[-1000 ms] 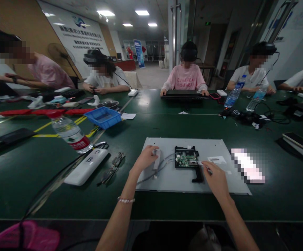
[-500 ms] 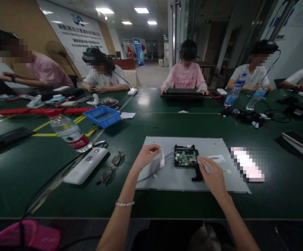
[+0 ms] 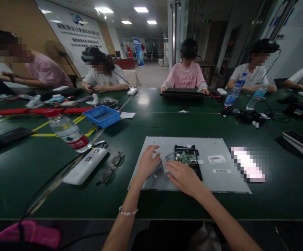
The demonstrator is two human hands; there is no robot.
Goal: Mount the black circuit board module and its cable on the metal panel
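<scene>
A flat grey metal panel (image 3: 232, 183) lies on the table before me. On it sits a black bracket (image 3: 198, 171) holding a green circuit board (image 3: 185, 157), with grey cables (image 3: 170, 156) running out to the left. My left hand (image 3: 148, 164) hovers over the panel's left part, thumb and fingers apart. My right hand (image 3: 185, 177) reaches across the bracket's lower left, its fingertips closed on a thin white sheet (image 3: 164, 164). Between the hands, this sheet covers part of the cables. My right fingers hide the board's lower left corner.
Left of the panel lie glasses (image 3: 111, 168), a white power bank (image 3: 85, 166) and a tilted water bottle (image 3: 70, 134). A blue tray (image 3: 103, 116) sits farther back. To the right is a phone (image 3: 247, 164). Several people sit around the table (image 3: 151, 205).
My right hand has moved left from the bracket's right side to the white sheet. My left hand has loosened its pinch on the sheet and spread its fingers.
</scene>
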